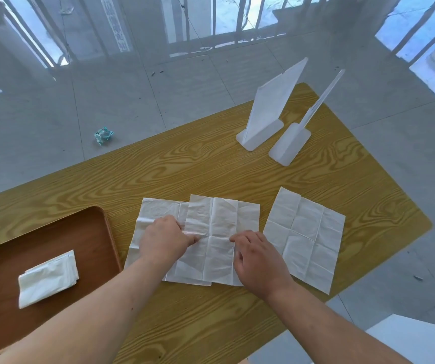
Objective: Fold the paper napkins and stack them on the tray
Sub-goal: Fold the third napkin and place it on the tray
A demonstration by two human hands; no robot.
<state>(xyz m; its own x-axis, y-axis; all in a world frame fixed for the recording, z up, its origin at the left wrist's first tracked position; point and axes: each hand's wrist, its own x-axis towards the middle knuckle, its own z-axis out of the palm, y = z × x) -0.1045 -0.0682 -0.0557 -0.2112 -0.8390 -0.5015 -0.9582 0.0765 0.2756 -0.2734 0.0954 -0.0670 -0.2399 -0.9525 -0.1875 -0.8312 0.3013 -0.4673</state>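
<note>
One folded napkin (48,278) in tray (90,232)

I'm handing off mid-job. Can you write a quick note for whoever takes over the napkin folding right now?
Hands: the left hand has curled fingers and appears to pinch the top napkin at its left edge. The right hand pinches it near the middle crease.
Things: the top napkin lies open, overlapping a second open napkin on its left. A third open napkin lies apart on the right.
Done: one folded napkin in the tray.
Left: fold all three and stack them there.
</note>
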